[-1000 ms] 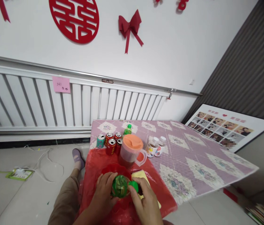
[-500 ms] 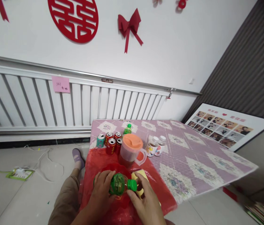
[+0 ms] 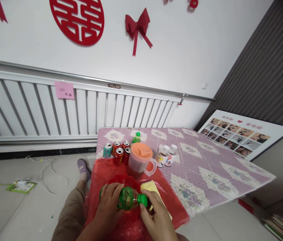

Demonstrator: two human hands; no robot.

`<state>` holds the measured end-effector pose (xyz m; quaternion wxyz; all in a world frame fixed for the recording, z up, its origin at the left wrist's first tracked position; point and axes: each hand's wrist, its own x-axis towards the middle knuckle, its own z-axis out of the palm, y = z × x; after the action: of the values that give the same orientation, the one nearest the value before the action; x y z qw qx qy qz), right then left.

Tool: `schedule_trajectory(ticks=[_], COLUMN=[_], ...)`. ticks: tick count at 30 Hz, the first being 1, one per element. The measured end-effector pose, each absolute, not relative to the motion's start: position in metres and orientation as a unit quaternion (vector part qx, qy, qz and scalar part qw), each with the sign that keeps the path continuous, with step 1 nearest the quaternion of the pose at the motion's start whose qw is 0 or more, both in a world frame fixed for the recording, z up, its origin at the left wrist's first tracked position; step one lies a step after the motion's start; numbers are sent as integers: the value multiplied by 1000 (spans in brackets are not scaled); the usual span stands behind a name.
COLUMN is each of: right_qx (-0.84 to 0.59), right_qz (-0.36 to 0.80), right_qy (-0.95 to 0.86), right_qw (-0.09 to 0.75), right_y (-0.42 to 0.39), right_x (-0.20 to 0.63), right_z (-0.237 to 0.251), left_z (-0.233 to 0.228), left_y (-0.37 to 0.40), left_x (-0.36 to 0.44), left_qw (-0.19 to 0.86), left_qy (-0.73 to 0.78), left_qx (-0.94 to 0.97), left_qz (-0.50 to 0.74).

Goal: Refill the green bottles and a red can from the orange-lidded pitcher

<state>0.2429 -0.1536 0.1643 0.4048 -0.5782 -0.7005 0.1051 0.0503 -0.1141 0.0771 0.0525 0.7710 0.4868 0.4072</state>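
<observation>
The green bottle (image 3: 126, 198), over the red bowl (image 3: 120, 179), is showing more neck than a second ago; my left hand (image 3: 109, 202) is gripping it, my right hand (image 3: 157, 214) pinching its cap (image 3: 143, 200). A pitcher (image 3: 139, 163) is limiting room beyond.

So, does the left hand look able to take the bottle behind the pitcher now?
Probably not directly: the left hand grips another green bottle, and the pitcher and red cans stand before the rear bottle.

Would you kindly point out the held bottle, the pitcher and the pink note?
Held bottle (image 3: 126, 198): head view, on its green label.
Pitcher (image 3: 136, 165): head view, on its side, below the lid.
Pink note (image 3: 64, 90): head view, mid-sheet.
</observation>
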Motion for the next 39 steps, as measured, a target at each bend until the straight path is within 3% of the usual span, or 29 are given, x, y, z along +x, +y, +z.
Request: schedule_trajectory(ticks=[9, 18, 34, 39], right_qx=[-617, -593, -628, -615], right_qz=[164, 106, 170, 144], right_qy=[-669, -691, -659, -659], right_qw=[379, 399, 377, 408], right_y=[-157, -157, -156, -157], right_x=[244, 244, 242, 245], right_z=[173, 171, 175, 173], left_z=[79, 82, 81, 76], left_y=[-114, -115, -115, -113], left_x=[49, 50, 51, 50], left_qw=[58, 59, 45, 85], left_qy=[488, 485, 480, 482], left_qx=[773, 775, 774, 763], left_qz=[401, 401, 411, 422])
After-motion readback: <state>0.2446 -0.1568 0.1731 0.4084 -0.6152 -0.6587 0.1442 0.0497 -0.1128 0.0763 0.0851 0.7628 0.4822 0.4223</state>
